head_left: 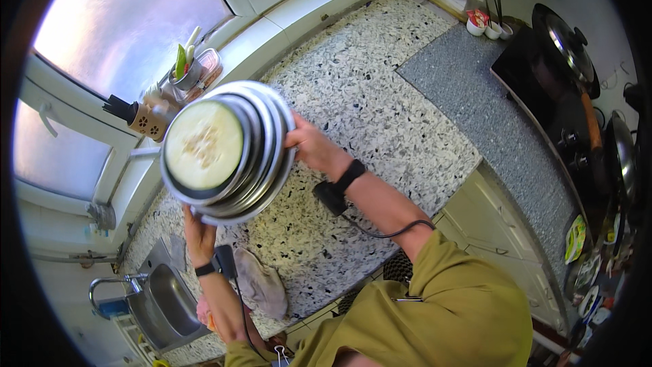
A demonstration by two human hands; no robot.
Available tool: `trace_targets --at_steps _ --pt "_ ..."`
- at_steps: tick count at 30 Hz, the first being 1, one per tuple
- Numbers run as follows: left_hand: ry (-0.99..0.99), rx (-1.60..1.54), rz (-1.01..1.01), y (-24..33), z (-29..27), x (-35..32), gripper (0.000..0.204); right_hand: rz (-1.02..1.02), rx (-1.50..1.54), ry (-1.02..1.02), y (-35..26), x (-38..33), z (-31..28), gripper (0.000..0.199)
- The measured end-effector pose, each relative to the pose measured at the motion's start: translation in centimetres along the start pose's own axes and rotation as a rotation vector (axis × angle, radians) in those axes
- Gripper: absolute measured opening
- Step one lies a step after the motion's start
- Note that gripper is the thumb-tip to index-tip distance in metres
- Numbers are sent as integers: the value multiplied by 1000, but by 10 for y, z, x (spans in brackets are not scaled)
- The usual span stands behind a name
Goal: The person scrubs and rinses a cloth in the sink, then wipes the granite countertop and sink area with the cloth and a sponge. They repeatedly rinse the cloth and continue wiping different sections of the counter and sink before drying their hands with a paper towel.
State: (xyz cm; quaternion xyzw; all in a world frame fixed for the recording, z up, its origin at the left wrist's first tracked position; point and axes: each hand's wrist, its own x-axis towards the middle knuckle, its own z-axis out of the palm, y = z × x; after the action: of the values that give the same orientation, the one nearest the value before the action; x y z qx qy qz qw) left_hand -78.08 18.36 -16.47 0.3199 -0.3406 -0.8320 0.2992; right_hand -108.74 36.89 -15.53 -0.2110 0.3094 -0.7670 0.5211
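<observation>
Below my hands lies the speckled desk (380, 115). Between them I hold a stack of metal plates (227, 153), the left hand (198, 234) clamped on its lower rim, the right hand (314, 149) on its side. I judge the nested plates could slide apart if I tilt them.

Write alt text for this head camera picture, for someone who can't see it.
Seen from above, a person's left hand and right hand hold up a stack of metal bowls over a speckled stone counter. A sink lies lower left, a stove right.
</observation>
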Motion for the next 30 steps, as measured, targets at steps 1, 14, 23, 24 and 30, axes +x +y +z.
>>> trace_targets --at_steps 1,14,23,24,30 --pt "-52 13 -43 -9 27 10 48 -39 -3 52 -22 -6 -10 72" --pt "-470 63 -292 -194 349 192 81 -353 -360 344 -255 -53 -272 57" --pt "-592 149 -224 -218 424 222 89 -206 -154 674 -307 -55 -432 46" --pt "-564 182 -216 -216 421 212 95 -268 -261 704 -307 -53 -434 40" --pt "-483 467 -58 -178 278 85 101 -277 -128 904 -273 -62 -344 38"
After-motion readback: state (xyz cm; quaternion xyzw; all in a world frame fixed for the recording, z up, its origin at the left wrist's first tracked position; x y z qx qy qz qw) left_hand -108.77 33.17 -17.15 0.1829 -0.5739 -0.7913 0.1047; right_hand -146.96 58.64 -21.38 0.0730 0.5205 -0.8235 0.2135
